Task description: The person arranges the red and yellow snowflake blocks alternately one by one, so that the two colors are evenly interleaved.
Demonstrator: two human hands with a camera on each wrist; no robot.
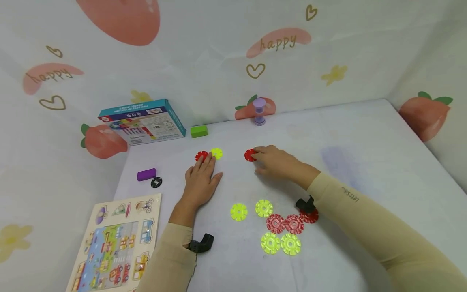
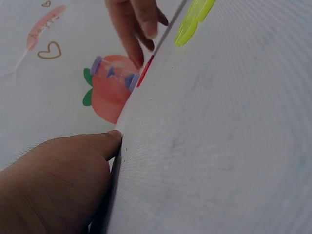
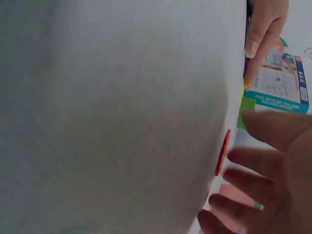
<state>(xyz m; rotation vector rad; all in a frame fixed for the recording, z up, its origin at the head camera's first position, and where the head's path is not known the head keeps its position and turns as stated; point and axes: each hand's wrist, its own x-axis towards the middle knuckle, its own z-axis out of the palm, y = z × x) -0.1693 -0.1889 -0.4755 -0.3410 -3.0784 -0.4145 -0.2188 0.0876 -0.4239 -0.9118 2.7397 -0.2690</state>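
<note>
My left hand (image 1: 200,183) lies palm down, its fairly straight fingertips resting on a red notched plastic disc (image 1: 201,155) beside a yellow-green one (image 1: 217,153). Part of the red disc is under the fingers. To the right, my right hand (image 1: 274,162) reaches over another red disc (image 1: 249,155), fingertips at its right edge. In the right wrist view the right hand's fingers (image 3: 256,163) are spread and loosely bent next to that red disc (image 3: 223,152), which lies flat on the table. The left wrist view shows the left thumb (image 2: 113,141) by the tabletop.
Nearer on the table are yellow-green discs (image 1: 238,212) and red discs (image 1: 275,223), one partly behind the right wrist's black mount (image 1: 305,205). A box (image 1: 146,123), green block (image 1: 199,131) and sand timer (image 1: 259,111) stand along the back. Leftward are a purple block (image 1: 146,174), black chip (image 1: 156,182) and puzzle board (image 1: 157,205).
</note>
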